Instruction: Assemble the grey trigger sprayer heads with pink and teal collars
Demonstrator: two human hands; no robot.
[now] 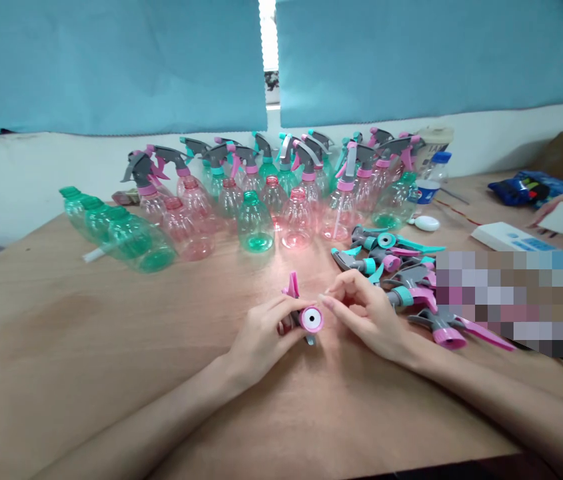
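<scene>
In left hand (261, 333), frame centre, a spray head (312, 319) is gripped; beside it, right hand (374, 320) bent-fingered, grip unclear. Right of centre: loose heads (448, 338), unfitted. Upper centre: several bottles (336, 217) topped, open bottles (255, 230) untopped.

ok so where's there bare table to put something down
The widest bare patch of table is left of the left forearm, in front of the leaning green bottles. Another lies between that forearm and the right forearm. It's crowded along the back with standing bottles, and beyond the right hand with loose spray heads.
</scene>
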